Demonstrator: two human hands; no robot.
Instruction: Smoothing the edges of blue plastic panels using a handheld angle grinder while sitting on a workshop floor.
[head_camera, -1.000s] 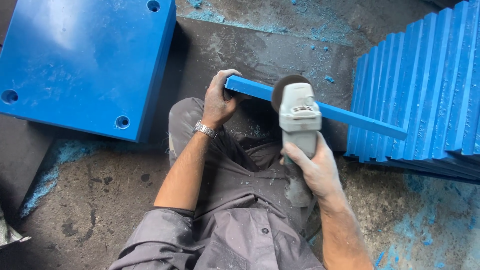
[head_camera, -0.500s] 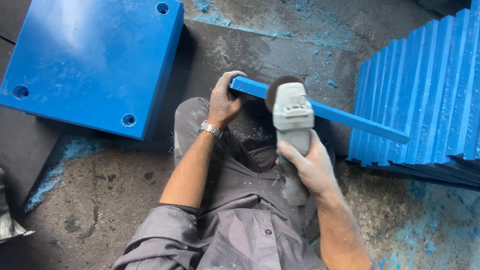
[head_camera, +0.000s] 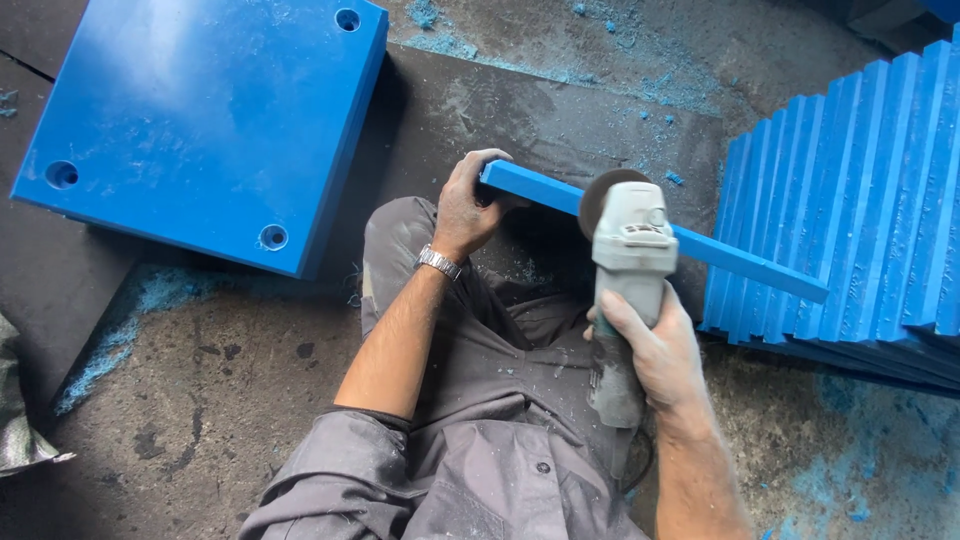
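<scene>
Near the middle of the frame the left hand (head_camera: 468, 208) is clamped on the near end of a long blue strip (head_camera: 740, 262), its grip closed around the end while the strip runs down and to the right toward the stacked blue slabs (head_camera: 850, 200) at the right edge. The right hand (head_camera: 650, 350) has its grip wrapped tight around the body of a grey angle grinder (head_camera: 628, 290), whose dark disc (head_camera: 600, 195) meets the strip's upper edge just right of the left hand. A metal wristwatch (head_camera: 438, 263) sits on the left wrist. A thick blue square plate (head_camera: 205, 125) with corner holes lies at upper left on the dusty floor (head_camera: 230, 400).
</scene>
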